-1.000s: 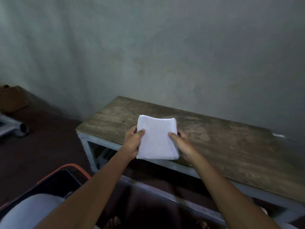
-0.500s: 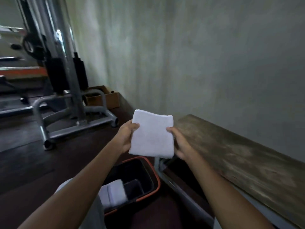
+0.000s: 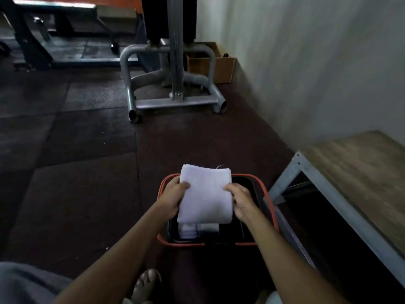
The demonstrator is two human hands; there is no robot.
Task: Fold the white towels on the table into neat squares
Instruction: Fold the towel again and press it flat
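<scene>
Folded towel [image 3: 205, 194] held over the bin [image 3: 245, 175].
Left hand [image 3: 173, 198] and right hand [image 3: 242, 202] each grip one side of it; a stack [image 3: 188, 231] of folded white cloth lies inside the bin, tabletop [image 3: 361, 172] to the bin's right.

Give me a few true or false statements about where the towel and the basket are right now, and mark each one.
1. The left hand and the right hand both grip the folded white towel. True.
2. The folded white towel lies on the tabletop. False: it is held over the basket on the floor, and the table stands off to the right.
3. The basket is empty. False: a second folded towel lies inside it.
4. A cardboard box sits on the floor by the wall. True.
</scene>
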